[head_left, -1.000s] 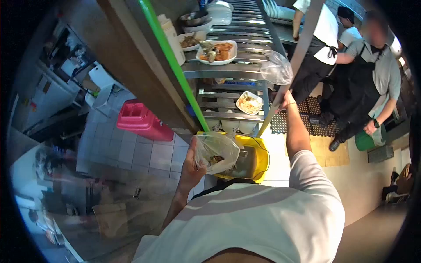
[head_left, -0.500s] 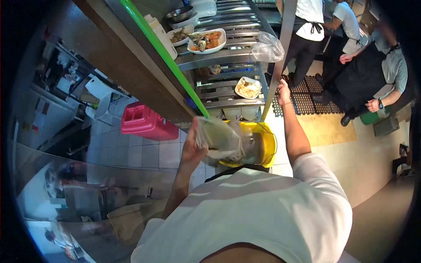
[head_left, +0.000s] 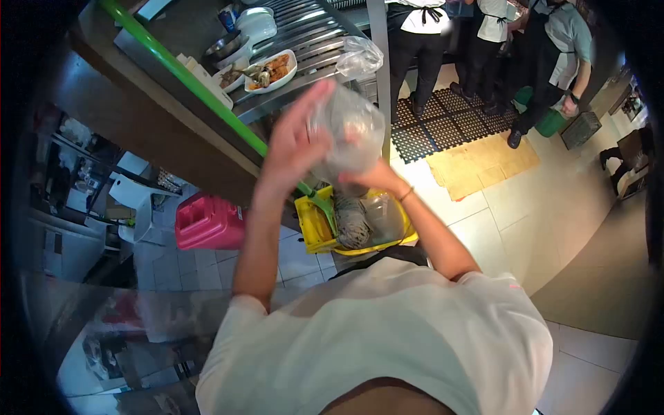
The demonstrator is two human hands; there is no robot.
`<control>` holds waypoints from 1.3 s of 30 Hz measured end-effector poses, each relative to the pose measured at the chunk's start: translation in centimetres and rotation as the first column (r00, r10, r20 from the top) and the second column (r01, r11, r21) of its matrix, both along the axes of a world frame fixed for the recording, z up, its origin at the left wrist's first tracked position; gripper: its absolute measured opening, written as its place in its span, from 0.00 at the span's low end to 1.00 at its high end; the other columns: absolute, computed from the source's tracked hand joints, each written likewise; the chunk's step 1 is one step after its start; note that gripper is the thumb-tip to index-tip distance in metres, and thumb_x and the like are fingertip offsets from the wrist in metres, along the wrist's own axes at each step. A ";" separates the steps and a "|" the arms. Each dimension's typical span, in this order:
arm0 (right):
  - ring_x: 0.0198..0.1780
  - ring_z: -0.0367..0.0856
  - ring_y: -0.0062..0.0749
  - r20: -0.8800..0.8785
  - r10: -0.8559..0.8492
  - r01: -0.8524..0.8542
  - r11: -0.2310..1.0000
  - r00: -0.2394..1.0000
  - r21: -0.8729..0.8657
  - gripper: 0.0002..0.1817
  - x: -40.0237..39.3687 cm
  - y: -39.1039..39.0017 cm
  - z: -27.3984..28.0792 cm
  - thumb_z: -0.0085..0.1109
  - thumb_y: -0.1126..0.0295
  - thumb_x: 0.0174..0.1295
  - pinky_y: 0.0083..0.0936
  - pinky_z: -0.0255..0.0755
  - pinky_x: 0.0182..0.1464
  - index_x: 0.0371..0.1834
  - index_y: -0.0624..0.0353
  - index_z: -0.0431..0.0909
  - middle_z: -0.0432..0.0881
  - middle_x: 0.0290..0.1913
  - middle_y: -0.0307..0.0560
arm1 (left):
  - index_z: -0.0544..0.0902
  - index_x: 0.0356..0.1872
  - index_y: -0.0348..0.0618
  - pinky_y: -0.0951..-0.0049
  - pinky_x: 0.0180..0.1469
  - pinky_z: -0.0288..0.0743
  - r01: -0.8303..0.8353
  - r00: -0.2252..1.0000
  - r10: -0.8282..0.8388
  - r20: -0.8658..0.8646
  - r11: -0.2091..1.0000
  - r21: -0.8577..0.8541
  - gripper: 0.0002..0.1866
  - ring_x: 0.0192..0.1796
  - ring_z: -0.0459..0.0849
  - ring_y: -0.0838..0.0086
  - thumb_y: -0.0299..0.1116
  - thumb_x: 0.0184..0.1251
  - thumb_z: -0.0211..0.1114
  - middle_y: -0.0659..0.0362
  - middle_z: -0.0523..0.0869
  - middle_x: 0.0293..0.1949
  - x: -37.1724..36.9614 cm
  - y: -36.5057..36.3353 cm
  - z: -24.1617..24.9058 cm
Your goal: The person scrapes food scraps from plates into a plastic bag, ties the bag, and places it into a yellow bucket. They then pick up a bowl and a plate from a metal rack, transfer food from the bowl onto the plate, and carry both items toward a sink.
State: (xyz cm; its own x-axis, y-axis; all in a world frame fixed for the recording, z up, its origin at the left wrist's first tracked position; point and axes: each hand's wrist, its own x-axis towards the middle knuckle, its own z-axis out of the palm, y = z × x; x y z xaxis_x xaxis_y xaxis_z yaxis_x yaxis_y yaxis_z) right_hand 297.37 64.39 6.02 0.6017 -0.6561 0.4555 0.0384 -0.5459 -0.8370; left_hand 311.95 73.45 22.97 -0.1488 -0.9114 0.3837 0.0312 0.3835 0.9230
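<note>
My left hand (head_left: pixel 294 138) is closed on the near left side of a clear plastic bag (head_left: pixel 363 114), raised in front of the metal rack. My right hand (head_left: pixel 377 178) is at the bag's lower edge, its fingers curled against it and partly hidden behind the plastic. A pinkish patch shows through the film. Below my hands is a yellow mop bucket (head_left: pixel 315 238), with a grey stringy mop head (head_left: pixel 353 225) in it. The mop's green handle (head_left: pixel 228 114) slants up to the left, past my left forearm.
On the slatted metal rack (head_left: pixel 304 34) are plates of food (head_left: pixel 273 71), a metal bowl (head_left: pixel 227 45) and another clear bag (head_left: pixel 360 57). A pink bin (head_left: pixel 211 221) stands left. Several people stand at right by a black mat (head_left: pixel 443 124) and flattened cardboard (head_left: pixel 484 166).
The bag has gone up and away from me in my left hand. My right hand has left the rack post and come to the bag. The view has shifted right.
</note>
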 end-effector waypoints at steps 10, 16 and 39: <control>0.66 0.61 0.34 0.261 0.271 -0.349 0.879 0.926 0.324 0.45 -8.4 -3.5 6.8 0.63 0.45 0.55 0.30 0.55 0.68 0.68 0.65 0.58 0.66 0.65 0.48 | 0.72 0.59 0.38 0.82 0.34 0.78 0.277 0.945 -0.287 -0.156 0.957 -0.085 0.21 0.33 0.80 0.82 0.23 0.63 0.56 0.55 0.78 0.56 -3.3 -6.8 9.8; 0.62 0.67 0.38 0.522 0.398 -0.643 0.609 0.754 0.465 0.50 -13.2 -1.5 4.3 0.54 0.36 0.55 0.33 0.59 0.66 0.71 0.61 0.52 0.69 0.63 0.49 | 0.69 0.62 0.39 0.86 0.33 0.70 0.245 0.969 -0.245 0.029 0.945 -0.216 0.27 0.31 0.74 0.88 0.26 0.59 0.62 0.58 0.80 0.52 -13.1 -8.4 10.4; 0.32 0.75 0.21 0.279 0.456 -0.507 0.519 0.845 0.688 0.22 -26.1 8.1 1.0 0.62 0.56 0.61 0.16 0.69 0.40 0.50 0.61 0.74 0.80 0.41 0.42 | 0.77 0.45 0.41 0.60 0.42 0.75 0.289 0.686 0.369 0.627 0.652 -0.701 0.24 0.43 0.81 0.59 0.40 0.47 0.72 0.52 0.81 0.40 -23.7 -1.2 0.5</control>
State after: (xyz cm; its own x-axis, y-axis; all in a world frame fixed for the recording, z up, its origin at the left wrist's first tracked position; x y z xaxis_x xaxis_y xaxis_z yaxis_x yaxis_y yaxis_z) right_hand 271.24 72.46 7.00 0.9183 -0.3953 0.0216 0.1679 0.3395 -0.9255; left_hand 288.27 72.23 23.52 -0.6217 -0.3954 0.6761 -0.4837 0.8728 0.0656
